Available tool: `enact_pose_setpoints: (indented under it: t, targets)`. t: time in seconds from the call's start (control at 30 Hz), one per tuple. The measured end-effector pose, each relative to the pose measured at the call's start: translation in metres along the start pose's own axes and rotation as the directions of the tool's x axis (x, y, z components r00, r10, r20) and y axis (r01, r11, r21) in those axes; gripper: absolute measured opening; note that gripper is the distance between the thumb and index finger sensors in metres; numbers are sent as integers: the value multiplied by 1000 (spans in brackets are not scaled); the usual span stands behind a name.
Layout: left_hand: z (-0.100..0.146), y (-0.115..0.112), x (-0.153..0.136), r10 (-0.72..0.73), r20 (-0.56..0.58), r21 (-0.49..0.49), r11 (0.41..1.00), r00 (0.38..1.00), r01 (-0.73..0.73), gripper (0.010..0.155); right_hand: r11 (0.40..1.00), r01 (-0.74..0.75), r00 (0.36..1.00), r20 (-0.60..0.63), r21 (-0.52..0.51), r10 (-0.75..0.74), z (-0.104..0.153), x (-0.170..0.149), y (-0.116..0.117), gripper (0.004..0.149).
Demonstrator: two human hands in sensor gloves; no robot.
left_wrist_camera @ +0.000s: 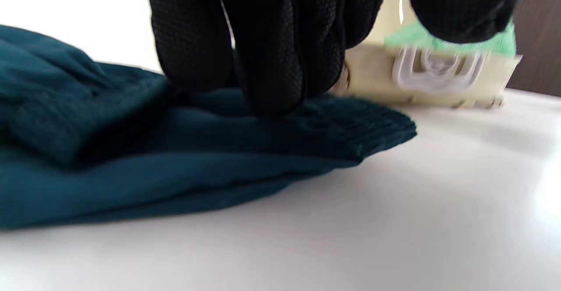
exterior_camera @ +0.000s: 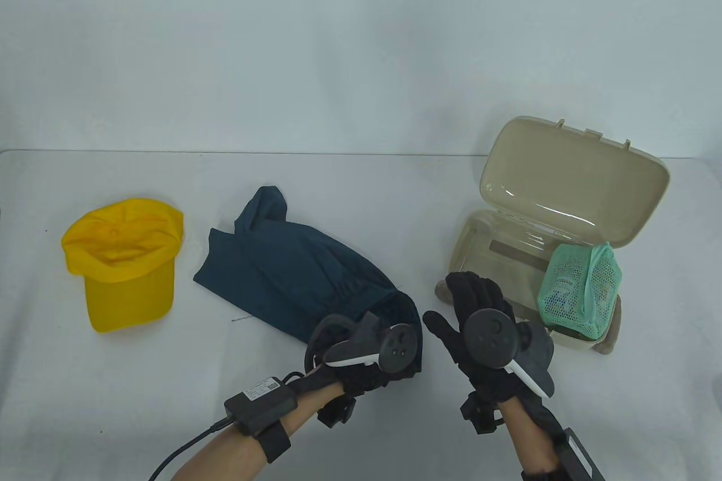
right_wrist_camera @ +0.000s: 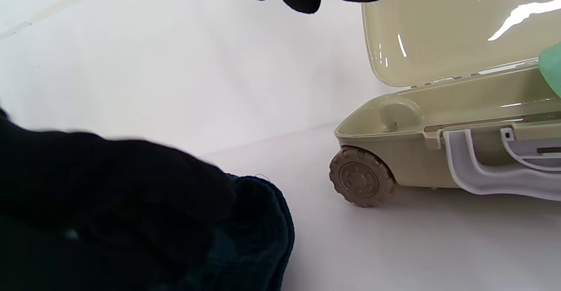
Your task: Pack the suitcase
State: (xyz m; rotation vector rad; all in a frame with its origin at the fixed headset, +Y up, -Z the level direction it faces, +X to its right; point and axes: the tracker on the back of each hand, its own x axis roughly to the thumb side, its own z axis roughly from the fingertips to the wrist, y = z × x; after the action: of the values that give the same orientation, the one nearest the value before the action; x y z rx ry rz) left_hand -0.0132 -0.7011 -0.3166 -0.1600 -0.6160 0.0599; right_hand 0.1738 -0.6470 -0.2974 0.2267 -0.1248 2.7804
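Suitcase (exterior_camera: 569,193) open on white table (exterior_camera: 361,193)

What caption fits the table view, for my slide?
Left hand on the garment, right hand open beside the suitcase holding a mesh bag; cap waits.

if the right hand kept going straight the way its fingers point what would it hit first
Probably the open suitcase: the right hand hovers open, fingers aimed up-table at its near left corner, by the wheel. The height is unclear, so it might pass over the rim into the base.
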Motion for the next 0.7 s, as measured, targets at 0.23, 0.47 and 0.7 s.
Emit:
enact_pose_setpoints:
  t: [0.23, 0.47, 0.7]
  targets:
    - [42, 48, -72, -72, -221, 159, 981, 972, 109, 68, 996, -51, 997, 64, 74, 47, -3, 17, 10, 83]
    - [81, 46, -167, -150, -511, 68, 974, 846, 214, 68, 936, -281, 950, 198, 211, 241, -13, 51, 41, 75]
    - [104, 18, -226, -190, -669, -73, 979, 719, 192, 69, 792, -510, 856, 286, 334, 431, -14, 57, 94, 72]
